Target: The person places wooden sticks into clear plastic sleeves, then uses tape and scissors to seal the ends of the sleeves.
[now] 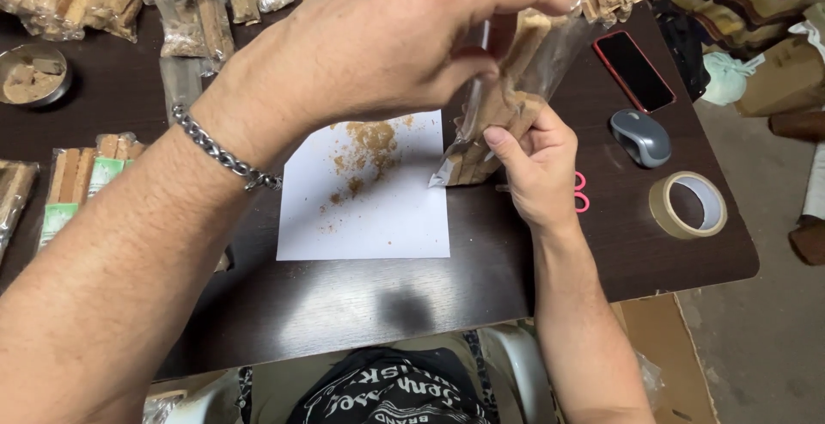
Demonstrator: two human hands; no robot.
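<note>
My left hand point(387, 37) is raised close to the camera, its fingers pinched at the top of a clear plastic bag of tan wooden sticks point(503, 102). My right hand point(537, 162) grips the lower part of the same bag, thumb pressed against the sticks. The bag hangs tilted over the right edge of a white paper sheet point(387, 218) that carries a scatter of brown crumbs point(365, 149). A chain bracelet point(219, 153) circles my left wrist.
On the dark wooden table point(361, 304) lie several packed stick bags point(73, 183) at the left and more along the back point(198, 12). A round tin point(33, 76), a red-cased phone point(634, 70), a grey mouse point(641, 137), pink scissors handles point(582, 192) and a tape roll point(687, 205) sit around.
</note>
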